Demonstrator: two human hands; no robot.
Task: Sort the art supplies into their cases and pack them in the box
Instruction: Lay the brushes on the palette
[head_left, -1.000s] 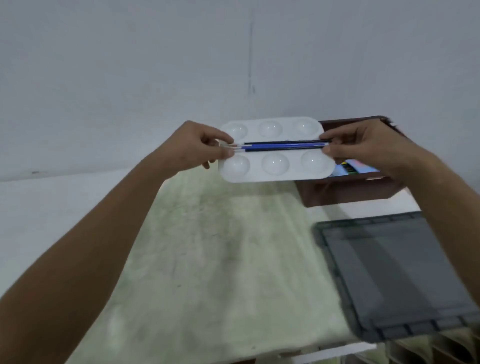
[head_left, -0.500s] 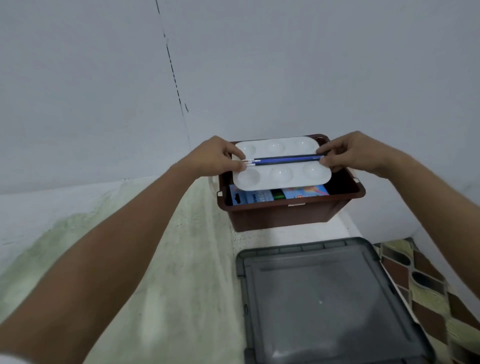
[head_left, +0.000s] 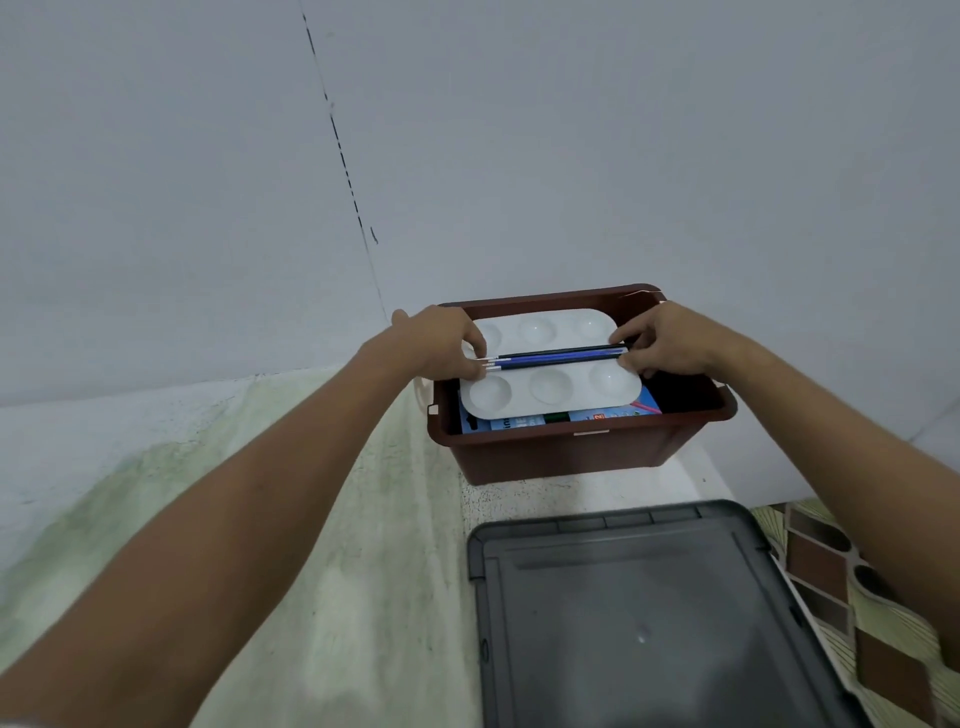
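A white paint palette with round wells hangs level just inside the top of the brown box. Thin blue and black brushes lie along its middle groove. My left hand grips the palette's left end and pinches the brush tips there. At the right end my right hand grips the palette and holds the brush handles down. Under the palette, blue supply cases lie inside the box, mostly hidden.
The dark grey box lid lies flat on the table in front of the box. A pale greenish tabletop stretches to the left. White walls stand close behind the box. Patterned floor shows past the table's right edge.
Both hands have carried the palette with the brushes rightward from over the table and lowered it into the open box. The view has swung right toward the box.
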